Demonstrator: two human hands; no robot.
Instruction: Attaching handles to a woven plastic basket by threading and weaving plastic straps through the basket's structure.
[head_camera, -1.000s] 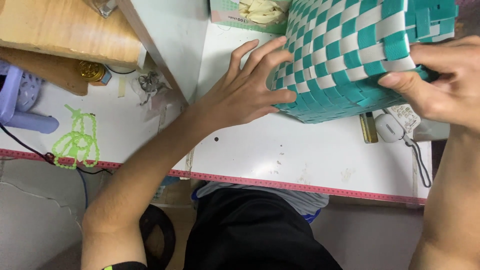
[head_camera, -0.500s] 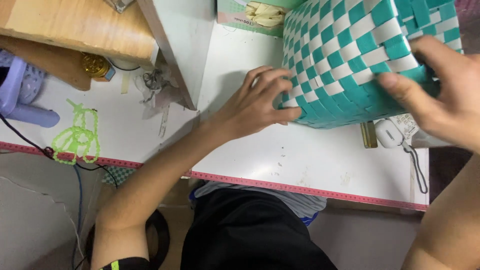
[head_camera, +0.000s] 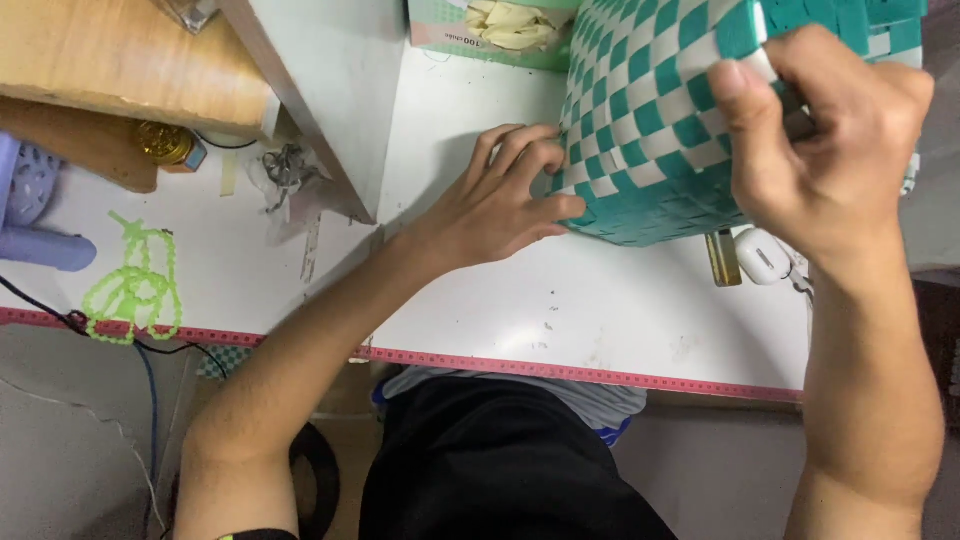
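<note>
A woven basket of teal and white strips stands on the white table at the upper right. My left hand rests on the table with its curled fingertips pressed against the basket's lower left corner. My right hand grips the basket's right side near the top, thumb on the weave and fingers pinching a white strip. The basket's top and far side are out of view.
A tissue box lies behind the basket. A small white device and a brown bottle sit under the basket's right edge. Green bead string, a wooden shelf and a purple object lie left. A red measuring tape lines the table's front edge.
The basket has turned and shifted up to the right. My right hand moved from its lower right edge up to its side. My left fingers curled from flat on the weave to the lower corner.
</note>
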